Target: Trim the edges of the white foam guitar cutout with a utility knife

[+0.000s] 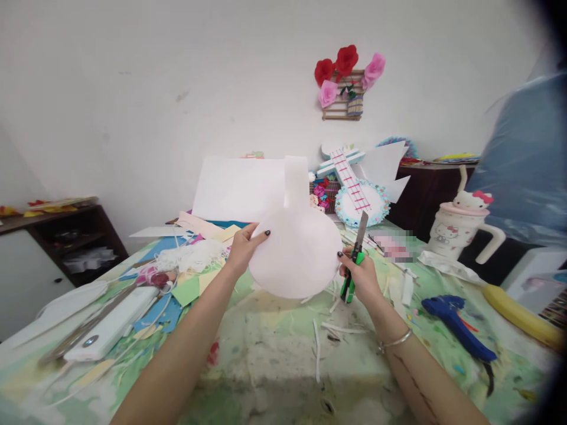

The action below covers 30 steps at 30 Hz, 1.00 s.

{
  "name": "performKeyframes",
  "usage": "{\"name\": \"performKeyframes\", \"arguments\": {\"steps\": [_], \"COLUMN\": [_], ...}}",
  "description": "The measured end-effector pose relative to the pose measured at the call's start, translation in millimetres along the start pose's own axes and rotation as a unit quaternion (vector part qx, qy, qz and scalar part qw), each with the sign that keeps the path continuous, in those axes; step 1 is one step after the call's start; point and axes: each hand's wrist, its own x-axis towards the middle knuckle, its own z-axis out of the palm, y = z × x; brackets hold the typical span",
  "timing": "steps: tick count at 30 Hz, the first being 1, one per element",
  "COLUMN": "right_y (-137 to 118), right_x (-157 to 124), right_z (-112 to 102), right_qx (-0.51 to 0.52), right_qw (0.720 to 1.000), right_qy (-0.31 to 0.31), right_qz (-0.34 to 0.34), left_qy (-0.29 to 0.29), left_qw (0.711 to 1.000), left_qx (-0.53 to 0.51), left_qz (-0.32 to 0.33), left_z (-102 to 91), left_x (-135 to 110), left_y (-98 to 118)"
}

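A table under a green-and-cream, paint-stained cloth spreads beneath a smooth white cutout of card or foam, round-bodied with a straight neck. A larger rectangular white board stands behind the cutout, to its left. Behind it to the right leans a white and pale-blue banjo-shaped model with pink lines.

The cutout is raised directly between the hands, its long axis upright, neck pointing away from the person. The left hand pinches its left edge, thumb on the front face. The right hand curls around a black-and-green utility knife, thumb tip close to the cutout's right edge — the blade is out, pointing up beside the round body. Both hands are about equally near; the knife lies only on the right.

Thin white offcut strips lie below the cutout. Its back and the left fingertips behind it are hidden; whether the right thumb presses the edge I cannot tell — and the neck blends into the board.
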Motion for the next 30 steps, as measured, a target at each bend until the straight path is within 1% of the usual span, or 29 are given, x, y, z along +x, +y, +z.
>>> {"name": "performKeyframes", "arguments": {"steps": [4, 7, 11, 15, 18, 21, 24, 27, 30], "right_y": [-1.5, -1.2, -0.8, -1.6, -2.0, -3.0, -6.3, -11.7, -16.0], "right_x": [-1.4, -0.8, 0.0, -1.8, -3.4, -3.9, -3.7, -3.4, -3.6], "right_z": [0.4, -0.6, -1.9, -1.7, -1.3, -1.7, -3.3, -5.5, -6.9], "right_qx": [-0.006, -0.021, -0.054, -0.084, -0.095, -0.085, -0.062, -0.036, -0.013], "right_qw": [1.0, 0.999, 0.996, 0.991, 0.989, 0.99, 0.993, 0.996, 0.997], "right_qy": [0.007, 0.005, -0.008, -0.021, -0.019, -0.008, 0.0, -0.002, -0.009], "right_qz": [-0.007, -0.026, -0.07, -0.104, -0.115, -0.112, -0.097, -0.08, -0.072], "left_qy": [-0.007, -0.039, -0.104, -0.121, -0.128, -0.115, -0.077, -0.034, -0.003], "left_qw": [1.0, 0.999, 0.991, 0.986, 0.981, 0.982, 0.992, 0.998, 0.998], "left_qx": [0.008, 0.019, 0.082, 0.115, 0.145, 0.152, 0.103, 0.046, -0.011], "left_qz": [-0.006, -0.029, -0.029, -0.001, 0.012, 0.009, -0.011, -0.033, -0.066], "left_z": [-3.7, -5.6, -3.7, 3.3, 8.0, 9.5, 7.4, 2.7, -2.1], "left_x": [-0.6, -2.9, -5.3, -4.8, -4.4, -4.6, -3.9, -2.7, -3.2], "left_y": [-4.5, -3.2, 11.6, 31.3, 41.2, 45.2, 42.7, 32.0, 14.1]}}
